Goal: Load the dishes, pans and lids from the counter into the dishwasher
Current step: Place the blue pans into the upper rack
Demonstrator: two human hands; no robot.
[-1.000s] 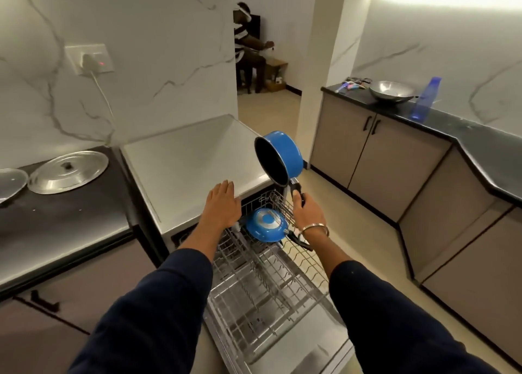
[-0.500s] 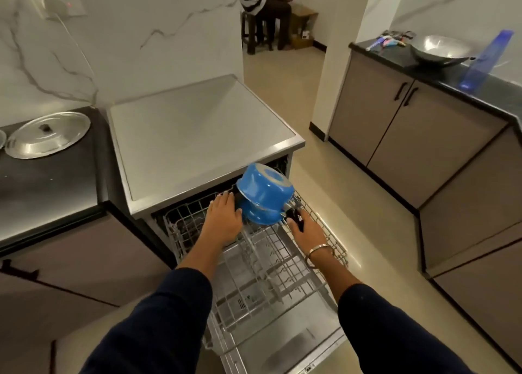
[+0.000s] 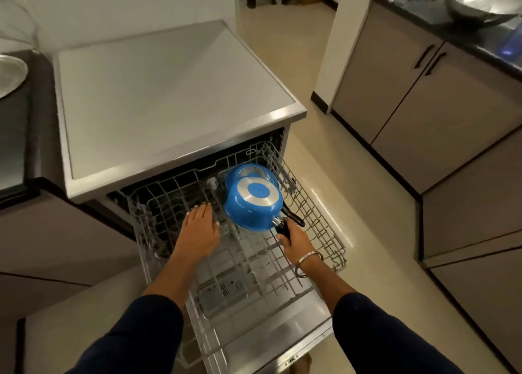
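The dishwasher's lower wire rack (image 3: 319, 226) is pulled out over the open door (image 3: 296, 337). A blue saucepan (image 3: 251, 207) lies upside down in the rack's far right part, its silver and blue base facing up. My right hand (image 3: 293, 241) grips its black handle. Behind it a second blue pan (image 3: 248, 171) sits upside down, mostly hidden, with its black handle (image 3: 293, 217) pointing toward me. My left hand (image 3: 199, 229) rests flat with straight fingers on the rack wires, just left of the saucepan.
The dishwasher's steel top (image 3: 169, 91) is at the centre. A steel lid (image 3: 10, 74) lies on the black counter at the left edge. A steel wok (image 3: 477, 5) and a blue bottle (image 3: 512, 39) stand on the right counter, above brown cabinets (image 3: 423, 91).
My right hand has lowered the blue saucepan, base up, down into the rack in front of the other pan. My left hand moved down onto the rack wires. The view tilted down.
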